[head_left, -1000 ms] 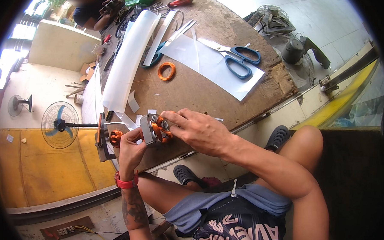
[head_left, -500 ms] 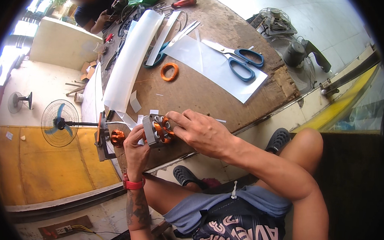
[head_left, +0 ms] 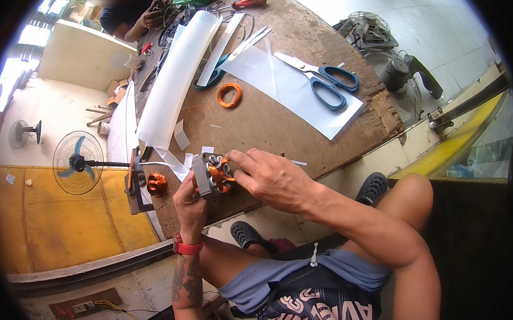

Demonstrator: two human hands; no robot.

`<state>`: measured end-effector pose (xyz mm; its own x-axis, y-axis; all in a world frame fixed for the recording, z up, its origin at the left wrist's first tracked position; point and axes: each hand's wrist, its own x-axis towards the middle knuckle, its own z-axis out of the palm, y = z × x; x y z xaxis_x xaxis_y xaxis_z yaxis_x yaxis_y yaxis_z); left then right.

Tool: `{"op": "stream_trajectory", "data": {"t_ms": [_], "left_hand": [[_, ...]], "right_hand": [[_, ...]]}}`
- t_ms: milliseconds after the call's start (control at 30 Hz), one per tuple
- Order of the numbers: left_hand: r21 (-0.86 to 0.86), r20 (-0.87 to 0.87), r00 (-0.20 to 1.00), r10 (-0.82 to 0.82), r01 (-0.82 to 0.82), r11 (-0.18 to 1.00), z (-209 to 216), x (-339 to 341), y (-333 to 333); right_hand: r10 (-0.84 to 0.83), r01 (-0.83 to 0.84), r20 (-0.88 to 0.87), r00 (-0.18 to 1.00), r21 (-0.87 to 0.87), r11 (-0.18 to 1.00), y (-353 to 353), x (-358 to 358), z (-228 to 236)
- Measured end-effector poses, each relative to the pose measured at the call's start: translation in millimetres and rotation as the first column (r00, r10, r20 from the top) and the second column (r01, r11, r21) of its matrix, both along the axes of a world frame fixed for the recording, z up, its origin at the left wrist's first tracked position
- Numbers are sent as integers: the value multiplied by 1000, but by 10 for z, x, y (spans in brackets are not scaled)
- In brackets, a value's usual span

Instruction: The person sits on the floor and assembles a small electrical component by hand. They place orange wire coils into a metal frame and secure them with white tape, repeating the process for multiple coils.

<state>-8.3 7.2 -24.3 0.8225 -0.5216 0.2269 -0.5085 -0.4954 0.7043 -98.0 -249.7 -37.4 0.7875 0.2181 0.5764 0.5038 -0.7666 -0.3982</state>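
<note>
A motor stator [head_left: 202, 176] with a grey laminated core stands near the bench's front edge. My left hand [head_left: 188, 207] grips its left and lower side. Copper winding [head_left: 227, 186] loops out of the stator's right face, among pale slot liners. My right hand [head_left: 275, 181] has its thumb and fingers pinched on that winding; the fingertips are partly hidden. Left of the stator lies a bundle of copper windings [head_left: 157, 184]. Farther back is a loose copper wire coil [head_left: 229, 95], a thin strand trailing from it.
Blue-handled scissors [head_left: 326, 86] rest on a white insulating sheet [head_left: 288, 98]; a second pair [head_left: 238, 53] lies beside a rolled sheet [head_left: 177, 82]. Cut pieces [head_left: 181, 135] are scattered nearby. A red screwdriver [head_left: 249, 2] lies at the back. Another person [head_left: 128, 17] works at the far left.
The view has shifted slightly. My left hand has turned a little lower around the stator, and the winding under my right fingers sits closer in to the core.
</note>
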Motion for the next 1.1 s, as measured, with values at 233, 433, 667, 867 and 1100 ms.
{"op": "stream_trajectory", "data": {"t_ms": [233, 433, 667, 867, 1100], "left_hand": [[-130, -65, 997, -52, 44, 991, -92, -16, 24], [-218, -210, 971, -111, 64, 974, -21, -42, 4], [-206, -318, 941, -116, 51, 977, 34, -45, 48], [-166, -281, 948, -149, 105, 981, 51, -8, 51], [26, -155, 961, -229, 236, 971, 136, 78, 43]], "right_hand": [[-8, 13, 71, 997, -72, 997, 75, 65, -4], [13, -8, 91, 996, -58, 998, 111, 100, 20], [43, -40, 82, 996, -34, 999, 39, 119, -1], [87, -85, 130, 988, -23, 996, -6, 175, -11], [68, -64, 119, 991, -37, 997, 24, 140, 2]]}}
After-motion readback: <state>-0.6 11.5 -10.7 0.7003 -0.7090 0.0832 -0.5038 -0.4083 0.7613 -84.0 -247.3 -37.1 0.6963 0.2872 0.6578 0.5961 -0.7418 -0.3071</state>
